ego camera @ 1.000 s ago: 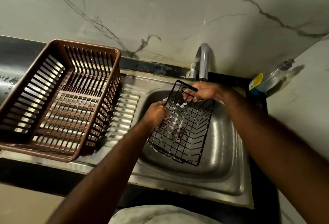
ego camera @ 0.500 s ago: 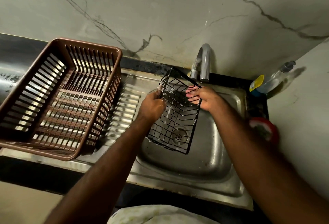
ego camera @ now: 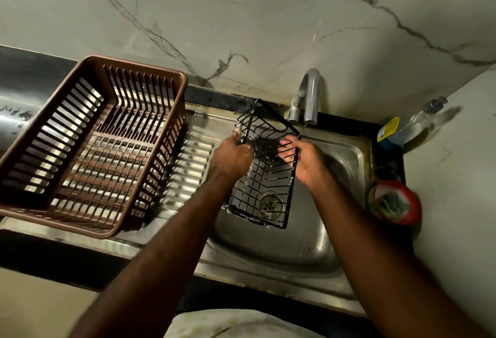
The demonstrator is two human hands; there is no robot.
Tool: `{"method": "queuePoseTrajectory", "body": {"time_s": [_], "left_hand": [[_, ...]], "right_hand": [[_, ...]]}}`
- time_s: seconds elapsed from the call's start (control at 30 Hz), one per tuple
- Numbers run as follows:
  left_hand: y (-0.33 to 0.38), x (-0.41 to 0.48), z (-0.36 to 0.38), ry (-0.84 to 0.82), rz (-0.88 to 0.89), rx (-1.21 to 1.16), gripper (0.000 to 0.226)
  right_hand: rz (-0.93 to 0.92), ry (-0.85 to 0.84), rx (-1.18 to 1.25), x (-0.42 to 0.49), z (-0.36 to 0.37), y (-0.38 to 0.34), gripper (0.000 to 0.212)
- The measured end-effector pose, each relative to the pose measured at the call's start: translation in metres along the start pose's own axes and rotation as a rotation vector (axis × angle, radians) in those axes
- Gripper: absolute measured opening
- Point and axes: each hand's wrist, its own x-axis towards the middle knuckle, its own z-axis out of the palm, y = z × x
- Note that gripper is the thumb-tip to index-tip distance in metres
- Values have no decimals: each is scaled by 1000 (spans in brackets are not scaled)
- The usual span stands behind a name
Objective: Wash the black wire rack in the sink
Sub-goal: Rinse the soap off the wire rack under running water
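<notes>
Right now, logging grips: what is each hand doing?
Left hand: grips the rack at its left edge.
Right hand: grips the rack at its right edge.

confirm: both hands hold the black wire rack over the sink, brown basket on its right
No: the head view shows the brown basket left of the sink. The left hand and right hand do hold the black wire rack.
</notes>
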Motion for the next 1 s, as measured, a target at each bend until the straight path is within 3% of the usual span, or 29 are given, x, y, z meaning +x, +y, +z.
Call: {"method": "queuePoseTrajectory", "body": {"time_s": [0.1, 0.2, 0.3, 0.37, 0.5, 0.6, 0.67, 0.87, 1.0], "left_hand": [[5, -2, -2, -1, -1, 33, 61], [6, -1, -1, 33, -1, 84, 70], [5, 0, 1, 44, -15, 149, 86], [4, -1, 2, 37, -5, 198, 83], [-1, -5, 11, 25, 62, 296, 70], [-1, -9, 19, 19, 95, 292, 69], [0, -9, 23, 14, 106, 289, 68], [5, -5, 24, 6, 103, 247, 72], [3, 0, 19, -43, 119, 229, 69]], "right_hand": [[-64, -45, 66, -5, 0, 4, 17], [-95, -53, -169, -9, -1, 6, 29], [-47, -156, -251, -10, -9, 7, 49], [-46, -173, -280, -11, -14, 5, 47], [-111, 40, -434, -4, -15, 5, 16], [-169, 278, -494, 2, -13, 1, 32], [-171, 347, -503, 0, -9, -5, 36], [163, 83, -207, -14, 4, -14, 16], [213, -68, 24, -19, -1, -14, 43]]}}
